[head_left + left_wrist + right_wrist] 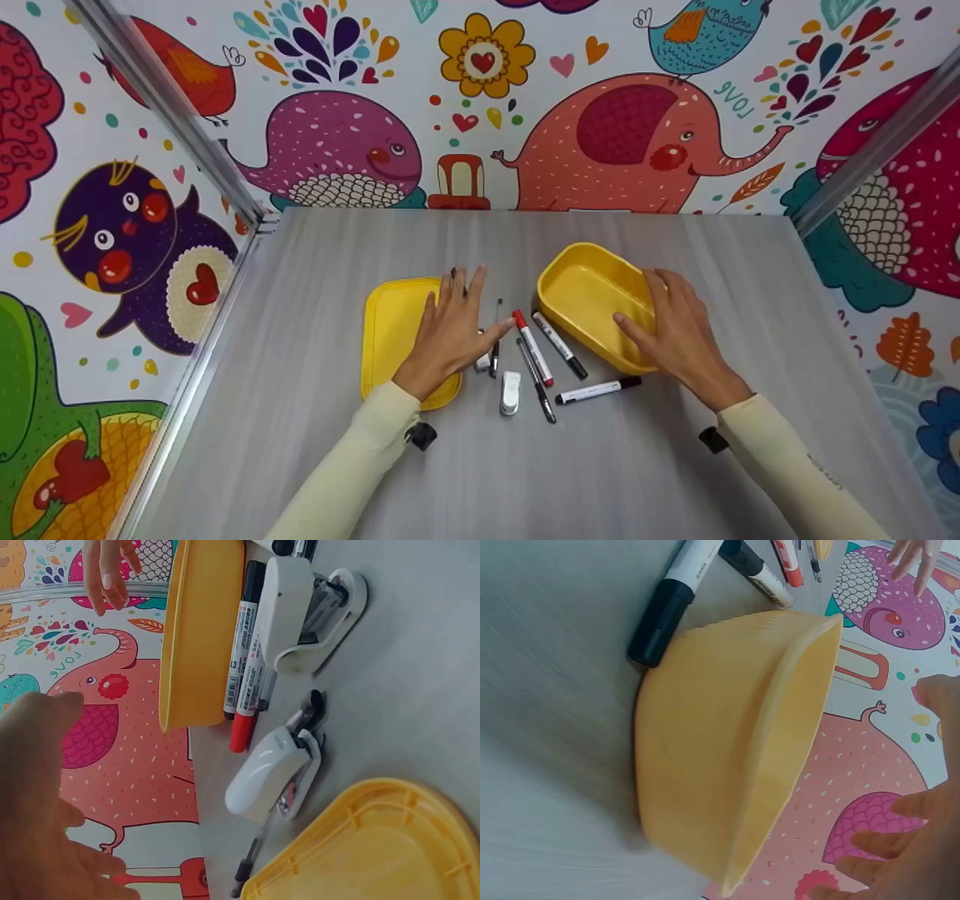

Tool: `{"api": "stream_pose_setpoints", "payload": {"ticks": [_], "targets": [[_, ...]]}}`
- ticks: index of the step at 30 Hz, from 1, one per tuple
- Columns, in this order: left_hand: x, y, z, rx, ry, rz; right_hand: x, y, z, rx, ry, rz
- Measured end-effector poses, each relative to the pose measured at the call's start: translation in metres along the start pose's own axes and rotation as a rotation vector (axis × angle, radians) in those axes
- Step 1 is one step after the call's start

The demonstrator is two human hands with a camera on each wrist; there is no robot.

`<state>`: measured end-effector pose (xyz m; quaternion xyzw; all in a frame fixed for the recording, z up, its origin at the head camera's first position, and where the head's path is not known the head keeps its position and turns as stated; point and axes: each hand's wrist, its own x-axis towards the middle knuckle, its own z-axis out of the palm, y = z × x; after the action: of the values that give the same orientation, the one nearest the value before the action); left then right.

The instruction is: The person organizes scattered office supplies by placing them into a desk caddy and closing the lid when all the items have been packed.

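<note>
Currently both hands are spread and grip nothing. Taking the loose pens as the clock's centre, with twelve at the patterned wall (465, 112), a yellow lid (386, 322) lies flat on the tabletop (300, 442) at nine o'clock. The left hand (450, 330) is above its inner edge, fingers extended towards twelve and thumb towards two. At two o'clock sits a yellow box (589, 289), upright, its open mouth facing up. The right hand (682, 326) hovers by the box's far-right side, thumb over the mouth; the right wrist view shows those fingers apart from the rim.

Between lid and box, a red marker (533, 349) slants from eleven to five. Just beside it, a black-capped marker (559, 345) slants the same way, its cap towards five, while another marker (598, 391) at four o'clock has its black cap near the box's base. A slim pen (536, 381) lies close to the red marker, and a second pen (495, 352) is at ten. One white stapler (510, 393) rests at seven; another stapler (266, 772), partly hidden in the head view by the left hand, is at nine, near the lid.
</note>
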<state>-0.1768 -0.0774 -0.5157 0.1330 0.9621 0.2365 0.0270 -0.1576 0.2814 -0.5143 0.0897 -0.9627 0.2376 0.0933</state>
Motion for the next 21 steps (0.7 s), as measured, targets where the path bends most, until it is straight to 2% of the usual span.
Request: {"api": "stream_pose_setpoints", "payload": {"ticks": [6, 10, 21], "targets": [[0.0, -0.002, 0.005, -0.013, 0.047, 0.031, -0.008, 0.012, 0.001, 0.126, 0.006, 0.064], [0.0, -0.003, 0.008, -0.056, 0.067, 0.035, -0.014, 0.022, 0.001, 0.197, 0.017, 0.085], [-0.003, -0.008, 0.014, -0.166, 0.119, 0.091, -0.021, 0.05, 0.008, 0.315, 0.176, 0.069]]}}
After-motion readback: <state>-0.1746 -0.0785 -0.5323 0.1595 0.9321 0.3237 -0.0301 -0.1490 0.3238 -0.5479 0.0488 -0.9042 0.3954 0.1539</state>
